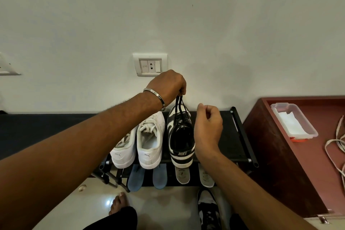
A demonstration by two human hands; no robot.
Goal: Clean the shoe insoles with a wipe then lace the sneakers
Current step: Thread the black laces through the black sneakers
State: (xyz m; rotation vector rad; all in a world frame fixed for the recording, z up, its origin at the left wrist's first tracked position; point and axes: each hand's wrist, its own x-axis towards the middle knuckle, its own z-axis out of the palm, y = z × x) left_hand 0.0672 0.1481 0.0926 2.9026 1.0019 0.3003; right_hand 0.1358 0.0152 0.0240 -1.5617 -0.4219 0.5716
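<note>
A black-and-white sneaker (181,136) stands on the top shelf of a black shoe rack (235,136), toe to the wall. My left hand (170,85) pinches both ends of its black laces (180,106) and holds them up taut above the shoe. My right hand (208,125) hovers beside the sneaker's right side, fingers loosely curled, holding nothing. Two white sneakers (149,140) stand to its left. On the lower shelf lie two blue insoles (159,176) and two grey-white insoles (183,174). The second black-and-white sneaker (208,209) sits on the floor.
A red-brown cabinet (280,155) stands at the right, bearing a clear plastic box of wipes (294,121) and loose white laces (336,147). A wall socket (150,64) is behind my left hand. My bare foot (118,202) rests on the tiled floor.
</note>
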